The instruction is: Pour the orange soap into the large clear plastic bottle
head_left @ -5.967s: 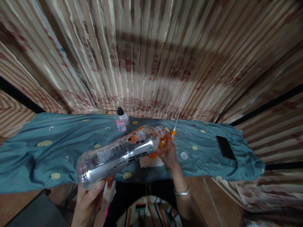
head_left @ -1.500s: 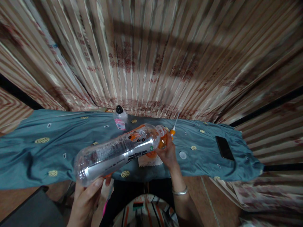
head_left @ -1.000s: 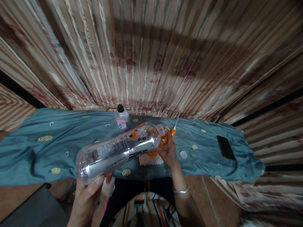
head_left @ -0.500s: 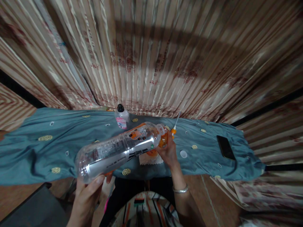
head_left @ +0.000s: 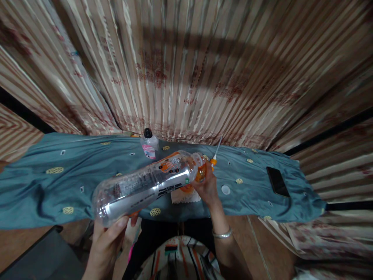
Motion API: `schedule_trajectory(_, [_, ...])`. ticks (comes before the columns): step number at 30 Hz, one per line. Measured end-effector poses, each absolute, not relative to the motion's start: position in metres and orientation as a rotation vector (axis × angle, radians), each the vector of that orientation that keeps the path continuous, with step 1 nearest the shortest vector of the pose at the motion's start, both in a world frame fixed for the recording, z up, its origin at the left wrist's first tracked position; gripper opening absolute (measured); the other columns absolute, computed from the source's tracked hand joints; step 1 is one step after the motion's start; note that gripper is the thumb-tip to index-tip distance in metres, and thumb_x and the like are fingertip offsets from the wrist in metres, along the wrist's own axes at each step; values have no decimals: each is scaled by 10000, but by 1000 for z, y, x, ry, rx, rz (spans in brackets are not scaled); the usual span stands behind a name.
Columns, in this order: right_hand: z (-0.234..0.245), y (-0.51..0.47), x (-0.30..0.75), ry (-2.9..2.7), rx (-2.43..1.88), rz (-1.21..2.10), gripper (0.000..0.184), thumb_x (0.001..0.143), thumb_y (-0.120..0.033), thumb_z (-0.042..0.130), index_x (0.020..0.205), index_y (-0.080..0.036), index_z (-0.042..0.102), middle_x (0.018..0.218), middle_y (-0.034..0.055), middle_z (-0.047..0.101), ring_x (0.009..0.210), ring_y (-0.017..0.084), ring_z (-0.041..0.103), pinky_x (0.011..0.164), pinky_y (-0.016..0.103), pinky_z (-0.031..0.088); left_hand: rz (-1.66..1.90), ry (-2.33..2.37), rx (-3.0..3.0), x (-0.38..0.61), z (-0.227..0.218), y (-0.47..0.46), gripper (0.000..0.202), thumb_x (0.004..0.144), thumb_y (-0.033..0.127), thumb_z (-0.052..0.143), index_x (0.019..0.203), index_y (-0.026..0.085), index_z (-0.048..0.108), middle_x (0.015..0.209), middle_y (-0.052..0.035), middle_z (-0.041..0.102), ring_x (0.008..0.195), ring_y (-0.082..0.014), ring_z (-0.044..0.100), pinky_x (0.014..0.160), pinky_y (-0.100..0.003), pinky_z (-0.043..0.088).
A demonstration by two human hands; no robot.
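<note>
My left hand (head_left: 112, 241) is closed around the base of a large clear plastic bottle (head_left: 145, 184) with a silver and orange label. The bottle lies tilted, its open neck (head_left: 199, 158) pointing right. My right hand (head_left: 207, 182) grips a translucent orange bottle (head_left: 200, 174) right at that neck; the fingers hide much of it, and whether the two mouths touch I cannot tell. Just beyond the right hand lies an orange and white pump top (head_left: 214, 160) with a thin tube. A pale scalloped-edged cloth or paper (head_left: 185, 197) is under the orange bottle.
A clear bottle with a black cap (head_left: 149, 146) stands at the back of the table. A white round disc (head_left: 225, 189) and a black phone (head_left: 277, 181) lie to the right on the teal tablecloth (head_left: 35, 186). A pleated curtain (head_left: 180, 77) hangs behind.
Almost nothing differs. Both hands keep their hold, with the large bottle at nearly the same tilt; the view has shifted very slightly.
</note>
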State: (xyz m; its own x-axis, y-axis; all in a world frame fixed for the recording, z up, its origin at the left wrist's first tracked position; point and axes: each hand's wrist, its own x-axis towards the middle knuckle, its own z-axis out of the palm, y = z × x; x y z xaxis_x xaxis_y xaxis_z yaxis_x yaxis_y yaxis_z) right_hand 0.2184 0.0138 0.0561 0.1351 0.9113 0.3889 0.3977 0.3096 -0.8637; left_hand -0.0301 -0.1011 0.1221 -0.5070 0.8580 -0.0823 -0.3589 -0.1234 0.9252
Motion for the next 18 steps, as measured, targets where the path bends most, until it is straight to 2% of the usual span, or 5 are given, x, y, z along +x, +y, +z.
schedule_trajectory(3, [56, 14, 218, -1454, -1277, 594, 782, 759, -420, 976, 1451, -247, 657, 1264, 105, 829, 1100, 318, 833, 919, 443, 719, 1776, 1281, 582, -30, 120, -102, 627, 621, 426, 1023, 1185, 305, 777, 1041, -3, 759, 752, -183, 605, 521, -293, 429])
schedule_trajectory(7, [57, 14, 218, -1451, -1277, 600, 764, 763, -420, 968, 1443, -257, 662, 1267, 102, 832, 1102, 318, 836, 921, 448, 723, 1763, 1296, 570, -30, 119, -104, 593, 632, 442, 1019, 1158, 300, 786, 979, 1, 756, 757, -189, 596, 554, -296, 458])
schedule_trajectory(12, [58, 13, 218, -1450, -1295, 593, 768, 773, -449, 956, 1448, -239, 658, 1269, 112, 838, 1103, 320, 840, 935, 458, 721, 1749, 1299, 566, -30, 120, -104, 635, 608, 474, 1047, 1169, 316, 795, 928, 2, 724, 795, -201, 580, 533, -269, 433])
schedule_trajectory(18, [58, 14, 218, -1444, -1305, 629, 786, 760, -455, 956, 1455, -240, 656, 1256, 112, 840, 1086, 323, 845, 911, 452, 726, 1782, 1306, 488, -29, 116, -104, 599, 561, 484, 1077, 1075, 314, 820, 1119, 5, 744, 819, -176, 544, 539, -256, 427])
